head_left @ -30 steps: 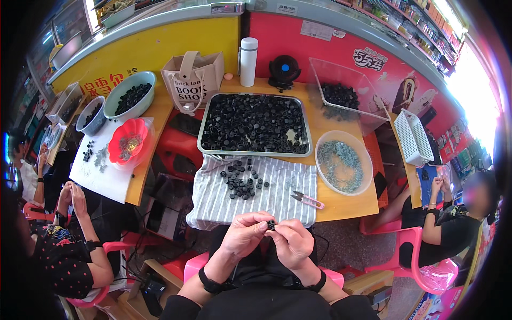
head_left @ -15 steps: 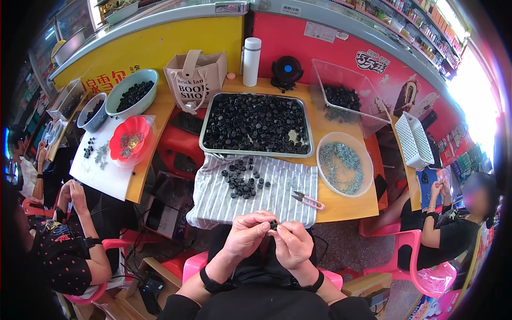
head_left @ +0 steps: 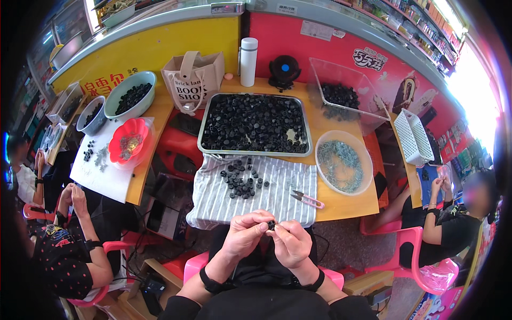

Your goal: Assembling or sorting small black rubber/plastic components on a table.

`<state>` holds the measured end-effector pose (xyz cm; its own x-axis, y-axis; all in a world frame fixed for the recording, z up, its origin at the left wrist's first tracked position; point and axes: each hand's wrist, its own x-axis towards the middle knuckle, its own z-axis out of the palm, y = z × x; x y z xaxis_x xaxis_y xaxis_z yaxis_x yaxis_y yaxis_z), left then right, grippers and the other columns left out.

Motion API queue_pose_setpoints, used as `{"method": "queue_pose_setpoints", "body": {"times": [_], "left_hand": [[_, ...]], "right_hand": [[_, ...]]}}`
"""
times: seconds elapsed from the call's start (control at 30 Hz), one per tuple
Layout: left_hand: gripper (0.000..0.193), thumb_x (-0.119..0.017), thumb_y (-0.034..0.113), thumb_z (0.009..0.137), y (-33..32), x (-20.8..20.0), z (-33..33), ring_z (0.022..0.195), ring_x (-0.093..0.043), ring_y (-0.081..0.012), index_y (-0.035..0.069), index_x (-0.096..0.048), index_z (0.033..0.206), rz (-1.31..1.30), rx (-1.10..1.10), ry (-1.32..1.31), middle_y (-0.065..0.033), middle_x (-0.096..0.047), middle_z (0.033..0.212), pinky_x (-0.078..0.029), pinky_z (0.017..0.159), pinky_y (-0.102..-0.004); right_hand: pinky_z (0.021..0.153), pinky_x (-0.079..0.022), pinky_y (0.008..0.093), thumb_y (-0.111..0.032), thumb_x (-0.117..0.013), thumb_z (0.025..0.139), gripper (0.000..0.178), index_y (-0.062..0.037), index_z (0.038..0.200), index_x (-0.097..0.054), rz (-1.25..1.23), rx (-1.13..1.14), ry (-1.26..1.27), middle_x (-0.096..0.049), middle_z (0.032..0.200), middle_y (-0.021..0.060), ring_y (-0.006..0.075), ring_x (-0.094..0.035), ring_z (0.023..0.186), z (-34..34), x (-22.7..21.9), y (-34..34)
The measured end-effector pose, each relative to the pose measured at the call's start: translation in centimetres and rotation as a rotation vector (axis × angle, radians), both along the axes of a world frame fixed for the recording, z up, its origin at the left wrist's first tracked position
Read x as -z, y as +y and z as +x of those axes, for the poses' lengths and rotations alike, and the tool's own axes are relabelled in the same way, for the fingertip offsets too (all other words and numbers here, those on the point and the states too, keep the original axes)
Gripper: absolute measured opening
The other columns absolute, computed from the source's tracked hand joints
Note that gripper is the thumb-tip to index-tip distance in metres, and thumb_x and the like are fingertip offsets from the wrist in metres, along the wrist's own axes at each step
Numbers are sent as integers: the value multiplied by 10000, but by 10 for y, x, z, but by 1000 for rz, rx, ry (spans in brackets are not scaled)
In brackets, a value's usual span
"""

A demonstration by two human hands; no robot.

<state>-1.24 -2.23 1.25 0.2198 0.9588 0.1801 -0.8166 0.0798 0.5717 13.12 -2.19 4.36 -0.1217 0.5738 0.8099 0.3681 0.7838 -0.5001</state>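
My left hand (head_left: 245, 236) pinches a small round black plastic cap (head_left: 271, 224) between thumb and fingers, just off the table's near edge. Against the cap's other side press the closed thumb and fingertips of my right hand (head_left: 292, 245); whether they also hold a tiny part is hidden. Beyond my hands, a loose pile of similar black caps (head_left: 242, 184) lies on a grey-and-white striped cloth (head_left: 213, 207). Small pink-handled thread snips (head_left: 308, 200) rest on the cloth's right side. A metal tray (head_left: 256, 153) heaped with black caps stands behind the cloth.
Right of the cloth sits a round clear tub (head_left: 368, 170) of thin silvery pieces, with a clear bin (head_left: 349, 80) of black parts behind. A white flask (head_left: 248, 61), small black fan (head_left: 284, 72) and canvas bag (head_left: 193, 80) line the back. Co-workers sit on both sides.
Both hands stay together at the same place, with only slight finger movement around the cap. The view has shifted very slightly.
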Motion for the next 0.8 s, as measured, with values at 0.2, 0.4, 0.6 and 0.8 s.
{"method": "queue_pose_setpoints", "body": {"times": [0.2,0.4,0.6,0.8], "left_hand": [[189,-620,-47,895,1,1,0,983,-612,-205,-32,-695,1069,44,-42,53,-145,-629,1065,-516,849,-303],[183,-624,-52,890,1,4,1,969,-612,-199,-37,-697,1057,68,-66,64,-144,-630,1051,-515,844,-302],[172,-625,-39,894,2,1,0,957,-605,-187,-39,-698,1050,37,-48,72,-137,-631,1043,-497,839,-296],[163,-613,-23,906,2,-1,-2,963,-589,-174,-40,-695,1046,27,-18,71,-117,-628,1032,-468,864,-293]], "right_hand": [[500,-480,276,67,-769,725,254,15,936,-637,-44,-33,19,-623,788,126,203,-600,590,1,1,0],[507,-477,285,67,-769,717,211,42,882,-640,-93,-29,57,-617,782,126,216,-597,600,0,1,0],[514,-481,282,34,-788,723,211,28,874,-640,-119,-58,83,-624,766,112,204,-600,595,1,2,3],[522,-480,277,-65,-832,720,257,5,862,-629,-269,-89,126,-617,737,102,194,-605,593,6,4,6]]}}
